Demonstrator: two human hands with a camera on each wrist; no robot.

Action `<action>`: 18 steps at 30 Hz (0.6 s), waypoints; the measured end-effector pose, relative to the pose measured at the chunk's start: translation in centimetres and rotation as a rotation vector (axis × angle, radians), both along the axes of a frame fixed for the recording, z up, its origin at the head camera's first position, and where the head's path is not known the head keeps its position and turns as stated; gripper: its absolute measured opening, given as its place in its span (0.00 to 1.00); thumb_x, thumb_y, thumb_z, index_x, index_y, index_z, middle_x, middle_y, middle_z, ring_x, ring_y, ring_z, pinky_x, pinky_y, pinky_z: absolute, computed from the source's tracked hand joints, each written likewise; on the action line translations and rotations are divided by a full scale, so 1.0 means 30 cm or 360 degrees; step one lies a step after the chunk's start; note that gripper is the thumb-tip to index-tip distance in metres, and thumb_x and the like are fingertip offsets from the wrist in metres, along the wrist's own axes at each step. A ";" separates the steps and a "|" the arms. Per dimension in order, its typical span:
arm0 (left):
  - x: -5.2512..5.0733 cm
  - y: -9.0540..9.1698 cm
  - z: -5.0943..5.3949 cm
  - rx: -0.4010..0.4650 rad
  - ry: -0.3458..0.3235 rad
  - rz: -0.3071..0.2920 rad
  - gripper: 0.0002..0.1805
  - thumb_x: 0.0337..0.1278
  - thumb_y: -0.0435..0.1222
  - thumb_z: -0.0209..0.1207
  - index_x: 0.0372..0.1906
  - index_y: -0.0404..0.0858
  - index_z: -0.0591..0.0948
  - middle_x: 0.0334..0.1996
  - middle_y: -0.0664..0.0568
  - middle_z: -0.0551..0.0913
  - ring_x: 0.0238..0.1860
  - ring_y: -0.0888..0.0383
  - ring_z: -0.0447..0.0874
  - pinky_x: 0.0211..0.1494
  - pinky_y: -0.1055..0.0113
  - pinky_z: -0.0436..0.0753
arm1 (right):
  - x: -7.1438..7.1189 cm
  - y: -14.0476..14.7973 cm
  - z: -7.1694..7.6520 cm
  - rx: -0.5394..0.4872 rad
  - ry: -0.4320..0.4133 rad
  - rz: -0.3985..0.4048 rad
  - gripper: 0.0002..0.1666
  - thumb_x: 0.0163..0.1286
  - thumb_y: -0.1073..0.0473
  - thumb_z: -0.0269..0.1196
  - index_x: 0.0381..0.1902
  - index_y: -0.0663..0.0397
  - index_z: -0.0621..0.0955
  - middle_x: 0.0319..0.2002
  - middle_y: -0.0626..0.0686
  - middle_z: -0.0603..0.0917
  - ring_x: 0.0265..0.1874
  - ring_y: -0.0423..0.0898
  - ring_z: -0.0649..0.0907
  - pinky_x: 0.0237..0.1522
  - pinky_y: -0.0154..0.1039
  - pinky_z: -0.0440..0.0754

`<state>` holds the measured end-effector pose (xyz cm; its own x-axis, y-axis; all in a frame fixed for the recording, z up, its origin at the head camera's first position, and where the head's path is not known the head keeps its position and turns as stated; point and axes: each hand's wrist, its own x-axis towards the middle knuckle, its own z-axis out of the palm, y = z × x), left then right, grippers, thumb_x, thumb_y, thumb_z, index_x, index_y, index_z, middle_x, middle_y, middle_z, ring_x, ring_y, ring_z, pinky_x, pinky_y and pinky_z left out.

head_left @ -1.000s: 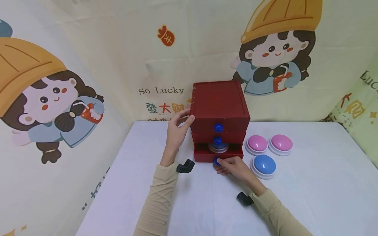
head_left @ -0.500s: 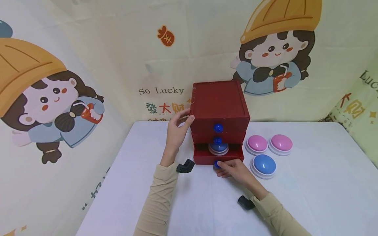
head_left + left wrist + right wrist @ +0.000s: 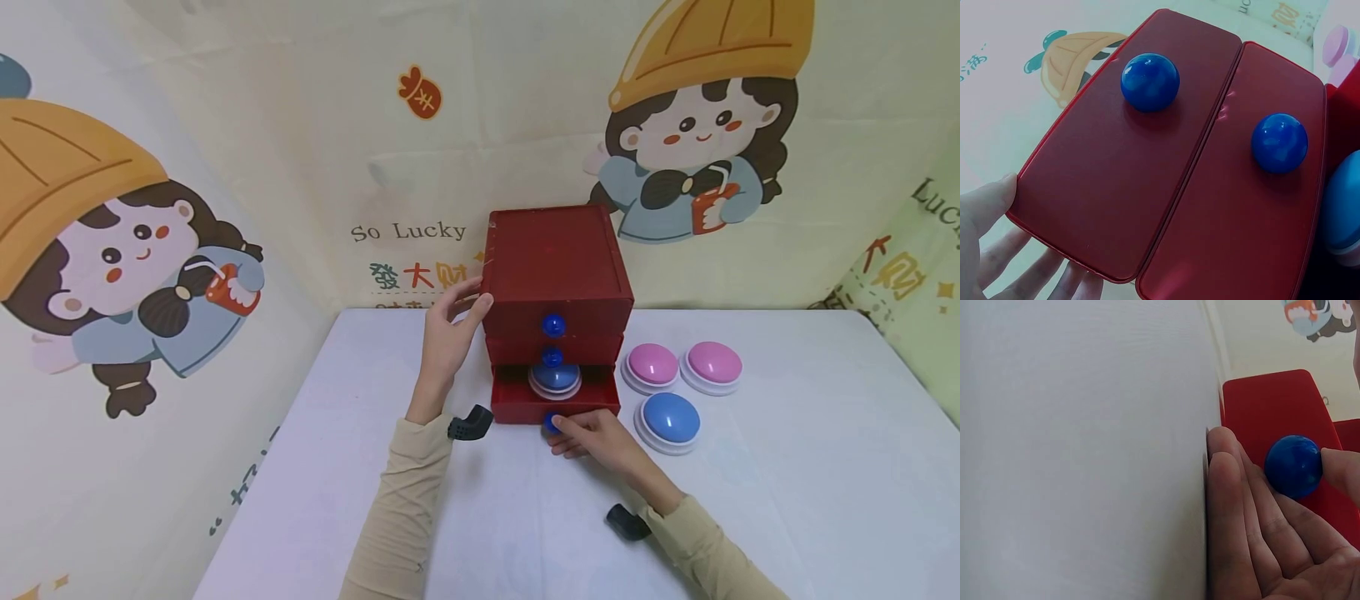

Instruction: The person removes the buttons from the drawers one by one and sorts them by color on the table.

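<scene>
A red drawer cabinet (image 3: 558,254) with round blue knobs stands on the table; its bottom drawer (image 3: 517,408) is pulled partway out. Inside that drawer sits a blue dome push button (image 3: 555,379) on a white base, its rear hidden under the drawer above. My left hand (image 3: 447,337) rests against the cabinet's left side, thumb at the front edge and fingers extended along the side. With thumb and fingers, my right hand (image 3: 600,437) pinches the bottom drawer's blue knob (image 3: 1294,467); its other fingers lie close to the tabletop in the right wrist view.
Right of the cabinet stand two pink push buttons, a nearer one (image 3: 652,365) and a farther one (image 3: 715,365), with a blue push button (image 3: 671,419) in front. Black devices (image 3: 471,423) sit at both wrists. A printed cloth (image 3: 300,208) hangs behind the white table (image 3: 810,467).
The bottom drawer has slid a little farther out toward me, my right hand moving with its knob. More of the blue push button inside shows. My left hand stays at the cabinet's side.
</scene>
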<state>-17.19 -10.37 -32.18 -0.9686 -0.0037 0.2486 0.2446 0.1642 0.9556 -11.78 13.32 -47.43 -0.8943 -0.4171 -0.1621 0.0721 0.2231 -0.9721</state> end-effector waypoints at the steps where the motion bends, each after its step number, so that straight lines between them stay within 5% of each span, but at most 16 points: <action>1: 0.000 0.000 0.000 0.0000 -0.0001 0.0000 0.25 0.67 0.38 0.61 0.65 0.35 0.75 0.61 0.43 0.78 0.61 0.47 0.76 0.61 0.52 0.79 | 0.002 0.000 0.000 -0.0002 0.0001 -0.0001 0.26 0.75 0.48 0.59 0.47 0.70 0.85 0.37 0.62 0.89 0.35 0.53 0.89 0.41 0.39 0.87; 18: -0.011 -0.004 -0.016 -0.0001 0.0004 -0.0003 0.25 0.67 0.39 0.61 0.65 0.36 0.76 0.61 0.44 0.78 0.61 0.47 0.76 0.61 0.52 0.79 | 0.034 -0.004 -0.007 -0.0013 0.0000 -0.0012 0.25 0.75 0.49 0.59 0.47 0.69 0.85 0.37 0.62 0.89 0.35 0.53 0.89 0.40 0.39 0.88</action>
